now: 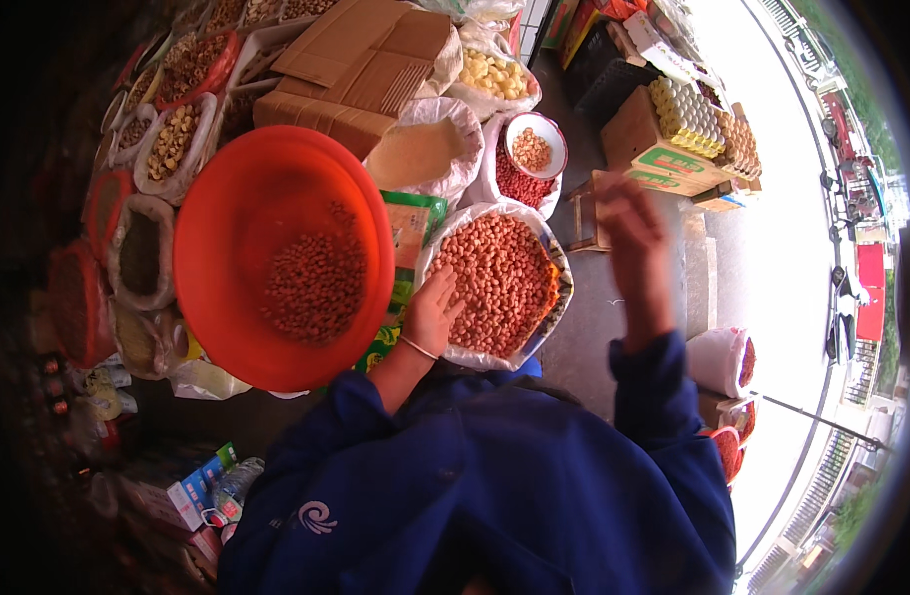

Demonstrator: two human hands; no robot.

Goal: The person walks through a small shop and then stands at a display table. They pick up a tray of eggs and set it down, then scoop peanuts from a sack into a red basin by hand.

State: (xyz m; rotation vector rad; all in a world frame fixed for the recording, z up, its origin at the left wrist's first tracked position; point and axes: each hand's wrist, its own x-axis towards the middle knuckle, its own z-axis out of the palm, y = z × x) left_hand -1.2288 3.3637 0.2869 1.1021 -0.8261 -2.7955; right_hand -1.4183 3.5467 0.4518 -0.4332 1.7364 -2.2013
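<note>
A white sack (434, 253) full of shelled, reddish-skinned peanuts (499, 286) stands before me. My left hand (432, 309) rests at the sack's left edge, over the peanuts, its fingers apart and nothing seen in it. To the left is a large red plastic basin (217, 260) with a heap of similar peanuts (321, 286) in it. My right hand (637, 219) is raised to the right of the sack, blurred, with its fingers partly bent; whether it holds anything does not show. A white bowl (562, 152) of pale nuts or kernels sits on a smaller sack of red peanuts behind the big one.
Flattened cardboard (350, 44) lies behind the basin among open sacks of dried goods. A small wooden stool (589, 212) stands near my right hand. Egg trays (685, 119) top a cardboard box (626, 134) at the back right. Another white sack (715, 362) stands at right.
</note>
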